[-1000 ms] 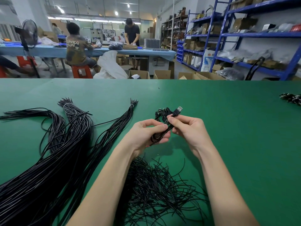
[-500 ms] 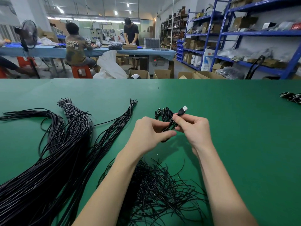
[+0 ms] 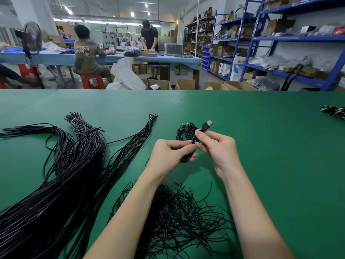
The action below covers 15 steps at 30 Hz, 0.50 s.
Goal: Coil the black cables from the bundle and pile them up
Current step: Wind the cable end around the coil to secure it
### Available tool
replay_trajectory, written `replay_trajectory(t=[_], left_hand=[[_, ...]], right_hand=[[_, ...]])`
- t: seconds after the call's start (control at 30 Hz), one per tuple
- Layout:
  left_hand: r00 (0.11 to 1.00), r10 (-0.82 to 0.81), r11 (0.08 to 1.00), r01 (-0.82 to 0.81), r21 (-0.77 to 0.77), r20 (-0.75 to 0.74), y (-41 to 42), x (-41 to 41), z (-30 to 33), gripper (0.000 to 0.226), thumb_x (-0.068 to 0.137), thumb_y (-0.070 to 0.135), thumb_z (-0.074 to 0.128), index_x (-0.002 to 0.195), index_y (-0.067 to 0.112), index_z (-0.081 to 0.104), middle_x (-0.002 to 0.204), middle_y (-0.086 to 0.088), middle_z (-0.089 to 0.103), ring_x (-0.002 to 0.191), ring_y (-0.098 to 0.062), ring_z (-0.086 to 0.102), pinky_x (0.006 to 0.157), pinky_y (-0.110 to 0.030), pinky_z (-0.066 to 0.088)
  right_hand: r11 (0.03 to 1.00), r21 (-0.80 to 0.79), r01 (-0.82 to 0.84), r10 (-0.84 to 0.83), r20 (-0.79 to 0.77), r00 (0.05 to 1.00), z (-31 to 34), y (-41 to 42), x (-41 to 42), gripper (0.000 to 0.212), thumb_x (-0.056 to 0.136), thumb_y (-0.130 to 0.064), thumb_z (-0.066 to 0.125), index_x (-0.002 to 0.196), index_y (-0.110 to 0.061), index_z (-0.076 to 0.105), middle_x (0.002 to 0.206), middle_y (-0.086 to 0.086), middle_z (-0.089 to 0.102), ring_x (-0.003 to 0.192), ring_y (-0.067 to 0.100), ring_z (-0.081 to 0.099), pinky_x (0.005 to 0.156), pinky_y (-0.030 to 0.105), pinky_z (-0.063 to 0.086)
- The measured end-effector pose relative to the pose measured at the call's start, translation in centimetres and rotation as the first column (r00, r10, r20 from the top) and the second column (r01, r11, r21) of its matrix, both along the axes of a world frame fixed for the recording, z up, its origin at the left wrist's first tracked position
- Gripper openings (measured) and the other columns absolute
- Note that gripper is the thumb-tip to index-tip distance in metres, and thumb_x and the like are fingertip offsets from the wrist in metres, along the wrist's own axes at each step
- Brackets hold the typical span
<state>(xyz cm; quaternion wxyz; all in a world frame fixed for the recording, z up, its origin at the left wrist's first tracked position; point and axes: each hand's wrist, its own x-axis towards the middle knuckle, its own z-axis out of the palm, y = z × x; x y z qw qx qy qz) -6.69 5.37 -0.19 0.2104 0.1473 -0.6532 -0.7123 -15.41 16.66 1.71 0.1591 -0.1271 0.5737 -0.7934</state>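
Centre frame: coiled cable (image 3: 194,142), USB plug (image 3: 207,125) uppermost, pinched by your left hand (image 3: 170,154) and right hand (image 3: 217,149); small pile (image 3: 184,130) behind; bundle (image 3: 56,180) at left remains largely uncoiled on the green table (image 3: 261,146).

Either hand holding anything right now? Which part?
Both hold one coiled cable: left hand grips the coil's lower loops, right hand pinches it just below the USB plug.
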Motion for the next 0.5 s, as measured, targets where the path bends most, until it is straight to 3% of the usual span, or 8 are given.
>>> replay_trajectory(t=[0.1,0.23,0.3,0.33,0.4,0.47,0.5], left_hand=[[0.999,-0.04,0.95,0.039,0.311,-0.001,0.1,0.1,0.2,0.023,0.08,0.003,0.079,0.102,-0.002,0.074,0.087,-0.019,0.076,0.072,-0.019,0.074,0.068,-0.023,0.059],[1.0,-0.012,0.883,0.004,0.469,0.015,-0.1,0.0,0.2,0.007,0.078,-0.001,0.077,0.085,0.0,0.08,0.086,-0.017,0.076,0.069,-0.017,0.074,0.063,-0.021,0.058],[0.999,0.048,0.856,-0.054,0.514,0.025,-0.6,0.2,0.1,0.015,0.081,-0.001,0.075,0.095,-0.004,0.075,0.085,-0.016,0.076,0.069,-0.016,0.074,0.063,-0.02,0.059],[0.997,0.08,0.839,-0.08,0.539,0.023,-1.0,0.3,0.0,0.016,0.082,-0.001,0.074,0.097,-0.004,0.072,0.083,-0.015,0.076,0.068,-0.015,0.073,0.063,-0.02,0.059],[0.991,0.13,0.793,-0.109,0.6,0.008,-1.6,0.5,0.0,0.012,0.083,-0.002,0.072,0.094,-0.003,0.07,0.079,-0.013,0.075,0.067,-0.015,0.073,0.063,-0.021,0.06],[0.986,0.17,0.755,-0.134,0.642,0.006,-1.9,0.6,0.0,0.008,0.084,-0.003,0.071,0.092,-0.003,0.069,0.076,-0.013,0.075,0.066,-0.015,0.073,0.064,-0.022,0.061],[0.984,0.178,0.744,-0.138,0.653,0.005,-1.9,0.6,0.0,0.007,0.085,-0.004,0.071,0.091,-0.003,0.069,0.075,-0.013,0.075,0.066,-0.015,0.073,0.064,-0.022,0.061]], right_hand=[[0.998,-0.026,-0.05,0.05,0.019,0.999,0.0,0.1,-0.1,0.006,0.085,-0.006,0.079,0.09,-0.005,0.078,0.092,0.006,0.078,0.071,0.008,0.072,0.064,0.013,0.055],[0.993,-0.06,-0.1,0.105,0.096,0.99,0.1,0.2,0.1,0.013,0.094,-0.015,0.072,0.101,-0.005,0.074,0.096,0.011,0.078,0.076,0.012,0.073,0.067,0.017,0.058],[0.981,0.116,-0.158,0.151,0.065,0.986,0.0,0.6,0.6,0.021,0.099,-0.027,0.065,0.107,-0.009,0.07,0.097,0.012,0.078,0.075,0.011,0.075,0.067,0.02,0.059],[0.934,0.304,-0.188,0.205,-0.023,0.979,-0.2,0.9,0.8,0.022,0.099,-0.032,0.064,0.104,-0.012,0.071,0.097,0.01,0.077,0.071,0.008,0.073,0.064,0.02,0.058],[0.698,0.685,-0.209,0.454,-0.198,0.869,-0.8,1.4,1.4,0.019,0.093,-0.039,0.071,0.095,-0.021,0.077,0.092,0.002,0.078,0.066,0.006,0.068,0.065,0.022,0.056],[0.432,0.868,-0.247,0.706,-0.155,0.691,-1.1,1.6,2.6,0.023,0.08,-0.047,0.081,0.093,-0.028,0.08,0.087,-0.011,0.078,0.074,0.003,0.07,0.078,0.021,0.056],[0.353,0.898,-0.263,0.763,-0.113,0.637,-1.3,1.5,3.3,0.025,0.075,-0.048,0.085,0.093,-0.031,0.081,0.085,-0.015,0.078,0.077,-0.001,0.07,0.081,0.02,0.054]])
